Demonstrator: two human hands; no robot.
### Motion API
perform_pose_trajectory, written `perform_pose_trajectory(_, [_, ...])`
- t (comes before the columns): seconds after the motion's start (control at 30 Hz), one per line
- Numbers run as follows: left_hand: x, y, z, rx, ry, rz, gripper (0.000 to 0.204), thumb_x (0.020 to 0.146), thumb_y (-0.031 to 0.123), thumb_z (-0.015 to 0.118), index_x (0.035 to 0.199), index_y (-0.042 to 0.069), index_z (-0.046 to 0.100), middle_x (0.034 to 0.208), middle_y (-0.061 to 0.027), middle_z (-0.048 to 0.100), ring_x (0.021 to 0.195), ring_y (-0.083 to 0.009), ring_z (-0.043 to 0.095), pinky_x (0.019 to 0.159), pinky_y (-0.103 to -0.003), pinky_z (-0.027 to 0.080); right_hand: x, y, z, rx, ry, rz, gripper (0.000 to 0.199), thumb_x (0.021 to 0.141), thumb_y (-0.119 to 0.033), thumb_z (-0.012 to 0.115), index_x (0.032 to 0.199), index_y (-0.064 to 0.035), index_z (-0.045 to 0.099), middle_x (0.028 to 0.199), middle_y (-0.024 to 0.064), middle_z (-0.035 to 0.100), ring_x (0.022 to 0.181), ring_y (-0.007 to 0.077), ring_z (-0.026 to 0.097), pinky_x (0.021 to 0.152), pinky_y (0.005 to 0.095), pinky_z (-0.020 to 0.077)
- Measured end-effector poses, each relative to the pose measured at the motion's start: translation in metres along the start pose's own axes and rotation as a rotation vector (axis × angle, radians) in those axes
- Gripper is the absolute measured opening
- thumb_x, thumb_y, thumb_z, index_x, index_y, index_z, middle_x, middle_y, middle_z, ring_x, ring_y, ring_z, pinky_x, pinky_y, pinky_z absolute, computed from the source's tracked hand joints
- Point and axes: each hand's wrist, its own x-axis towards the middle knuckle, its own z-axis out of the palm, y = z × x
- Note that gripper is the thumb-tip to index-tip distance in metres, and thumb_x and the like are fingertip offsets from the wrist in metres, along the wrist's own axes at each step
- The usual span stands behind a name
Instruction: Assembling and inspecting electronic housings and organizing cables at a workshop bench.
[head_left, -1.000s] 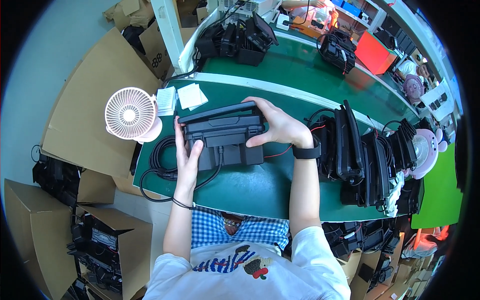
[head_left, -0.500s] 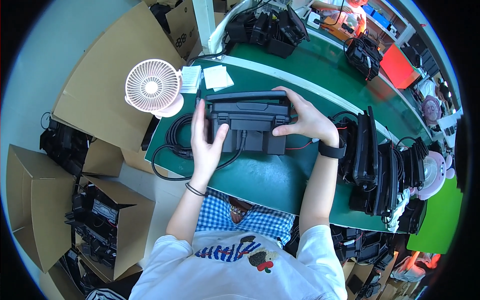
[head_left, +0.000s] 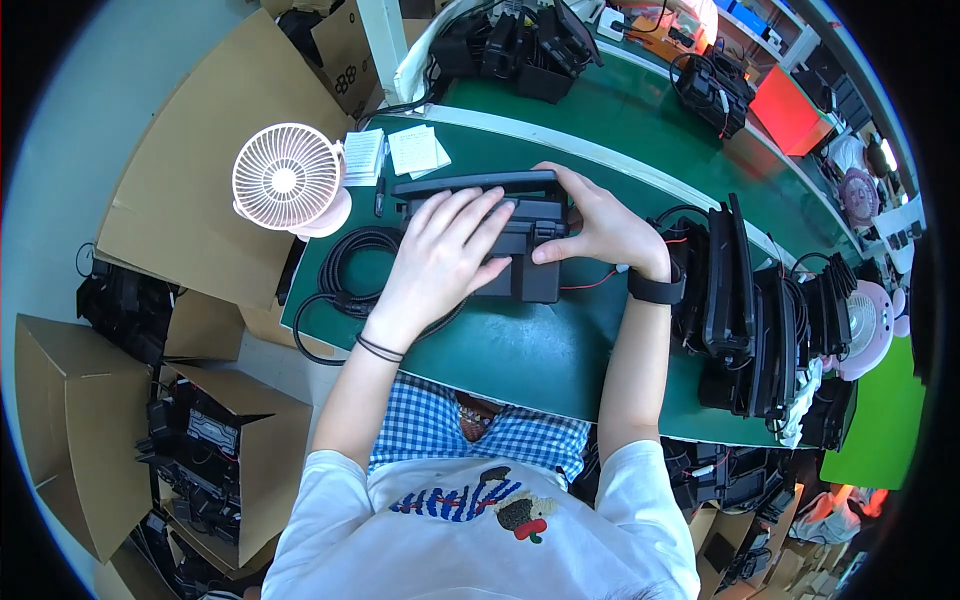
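A black plastic case (head_left: 530, 284) with latches on its front stands on the green table in front of me. My left hand (head_left: 447, 246) lies across the left part of its front, fingers stretched out and slightly apart, hiding the latch there. At the right end, my right hand (head_left: 603, 232) grips the case, thumb on the front and fingers behind the top edge. A coil of black cable (head_left: 335, 262) lies left of the case, partly behind my left wrist. A thin red wire (head_left: 590, 285) comes out at the case's right side.
At the left stand a pink fan (head_left: 287, 180), paper slips (head_left: 414, 150) and a pen (head_left: 380, 195). Several black cases (head_left: 735, 290) crowd the table's right side, near another pink fan (head_left: 865, 330). Open cardboard boxes (head_left: 90, 440) hold black parts on the floor.
My left hand has moved from the case's left end onto its front, with the fingers now over the face. My right hand keeps its hold. The view has shifted slightly.
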Motion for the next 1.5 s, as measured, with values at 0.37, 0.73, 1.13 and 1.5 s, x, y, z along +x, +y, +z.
perform_pose_trajectory(0.37, [0.005, -0.003, 0.001, -0.039, -0.007, 0.040, 0.056, 0.076, 0.023, 0.074, 0.128, 0.010, 0.057, 0.127, -0.0096, 0.055, 0.118, -0.0263, 0.050, 0.102, -0.043, 0.039, -0.001, 0.002, 0.000, -0.030, 0.014, 0.009, 0.105, 0.056, -0.049, 0.088, 0.138, -0.0030, 0.041, 0.127, 0.0223, 0.053, 0.113, 0.0361, 0.057, 0.094, 0.0392, 0.0481])
perform_pose_trajectory(0.73, [0.007, -0.006, -0.017, -0.248, -0.098, -0.001, 0.063, 0.073, 0.010, 0.073, 0.132, 0.009, 0.050, 0.127, -0.0117, 0.055, 0.119, -0.0301, 0.049, 0.103, -0.044, 0.041, -0.008, -0.014, -0.003, -0.093, -0.044, 0.042, 0.097, 0.060, -0.038, 0.089, 0.136, -0.0066, 0.039, 0.129, 0.0161, 0.050, 0.116, 0.0301, 0.052, 0.089, 0.0375, 0.0521])
perform_pose_trajectory(1.13, [-0.069, 0.045, -0.006, -0.041, 0.173, 0.062, 0.026, 0.076, 0.013, 0.068, 0.101, 0.019, 0.069, 0.117, -0.0041, 0.061, 0.106, -0.0192, 0.056, 0.083, -0.034, 0.047, -0.028, -0.017, -0.030, 0.387, -0.081, 0.040, 0.057, 0.086, -0.038, 0.070, 0.126, -0.0046, 0.049, 0.120, 0.0101, 0.059, 0.067, 0.0165, 0.067, 0.059, 0.0259, 0.0559])
perform_pose_trajectory(1.5, [-0.135, 0.045, 0.001, -0.015, 0.666, 0.064, 0.085, 0.070, 0.028, 0.084, 0.139, 0.021, 0.035, 0.131, -0.0066, 0.045, 0.107, -0.0215, 0.050, 0.086, -0.034, 0.042, -0.018, -0.020, -0.020, 0.082, -0.149, 0.028, 0.038, 0.088, -0.031, 0.069, 0.105, 0.0027, 0.067, 0.091, 0.0144, 0.071, 0.079, 0.0197, 0.070, 0.074, 0.0291, 0.0549])
